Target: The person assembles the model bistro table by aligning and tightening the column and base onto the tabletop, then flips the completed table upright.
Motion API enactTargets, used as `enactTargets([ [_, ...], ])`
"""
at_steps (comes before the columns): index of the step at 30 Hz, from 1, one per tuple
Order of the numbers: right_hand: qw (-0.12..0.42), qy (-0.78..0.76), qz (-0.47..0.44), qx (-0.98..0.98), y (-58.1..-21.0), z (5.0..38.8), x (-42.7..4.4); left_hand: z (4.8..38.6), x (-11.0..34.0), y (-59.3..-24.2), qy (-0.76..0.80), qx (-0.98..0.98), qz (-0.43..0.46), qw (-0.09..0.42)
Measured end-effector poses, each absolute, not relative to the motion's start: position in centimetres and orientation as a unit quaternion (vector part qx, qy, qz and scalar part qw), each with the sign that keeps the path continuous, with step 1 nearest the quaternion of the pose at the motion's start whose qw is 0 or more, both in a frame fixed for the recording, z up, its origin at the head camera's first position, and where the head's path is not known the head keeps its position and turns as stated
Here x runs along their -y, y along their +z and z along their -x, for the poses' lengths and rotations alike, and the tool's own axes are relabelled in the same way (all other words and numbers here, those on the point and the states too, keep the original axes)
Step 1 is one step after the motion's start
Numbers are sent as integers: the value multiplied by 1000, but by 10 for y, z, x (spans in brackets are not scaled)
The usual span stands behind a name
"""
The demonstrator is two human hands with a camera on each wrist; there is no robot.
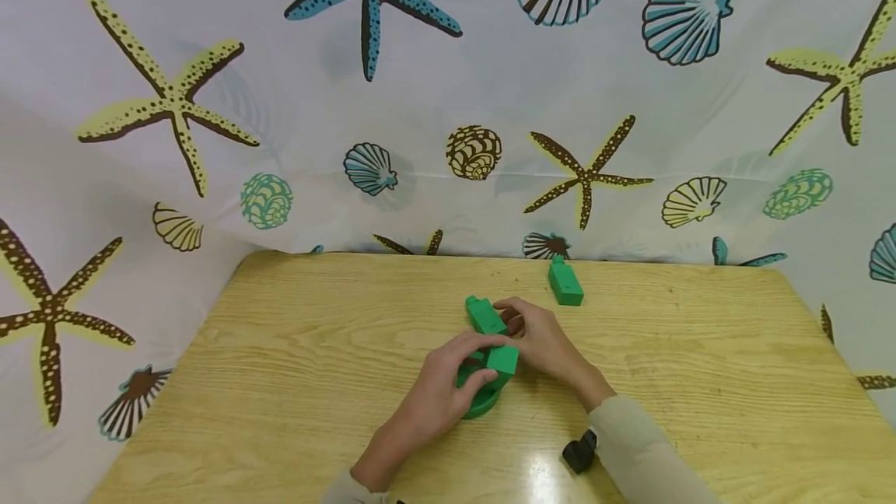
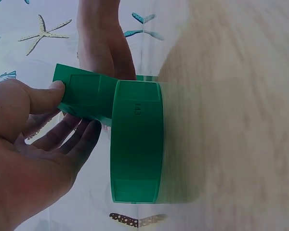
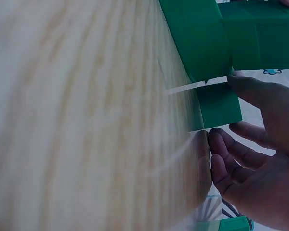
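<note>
My left hand (image 1: 444, 383) pinches an upright green block (image 1: 502, 362) between thumb and fingers. That block rises from a round-walled green piece (image 2: 136, 144), marked with small raised digits, which stands on the table. Close behind it lies a second green block (image 1: 486, 316) with a small knob at its far end. My right hand (image 1: 542, 337) grips this second block from the right; in the right wrist view, its thumb and forefinger lie on either side of the block's end (image 3: 220, 106). The left hand partly covers the round piece in the head view.
Another knobbed green block (image 1: 565, 284) lies near the back edge of the wooden table (image 1: 336, 317). A curtain (image 1: 448, 99) printed with starfish and shells hangs behind and at both sides. A small black device (image 1: 579, 453) sits at the right wrist.
</note>
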State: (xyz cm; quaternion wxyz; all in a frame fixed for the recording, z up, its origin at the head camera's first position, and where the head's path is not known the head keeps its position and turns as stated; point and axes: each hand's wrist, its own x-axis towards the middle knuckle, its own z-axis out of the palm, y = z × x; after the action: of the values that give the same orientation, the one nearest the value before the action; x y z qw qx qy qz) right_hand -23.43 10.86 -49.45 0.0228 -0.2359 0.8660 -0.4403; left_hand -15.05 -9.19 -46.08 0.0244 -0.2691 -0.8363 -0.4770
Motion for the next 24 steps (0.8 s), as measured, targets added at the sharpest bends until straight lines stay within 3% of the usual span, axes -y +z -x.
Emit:
enactTargets([
  [11, 14, -452, 183, -873, -492, 229, -116, 148, 83, -465, -504, 828, 241, 41],
  [24, -47, -522, 140, -840, -482, 218, -143, 148, 95, -461, -481, 842, 240, 34],
])
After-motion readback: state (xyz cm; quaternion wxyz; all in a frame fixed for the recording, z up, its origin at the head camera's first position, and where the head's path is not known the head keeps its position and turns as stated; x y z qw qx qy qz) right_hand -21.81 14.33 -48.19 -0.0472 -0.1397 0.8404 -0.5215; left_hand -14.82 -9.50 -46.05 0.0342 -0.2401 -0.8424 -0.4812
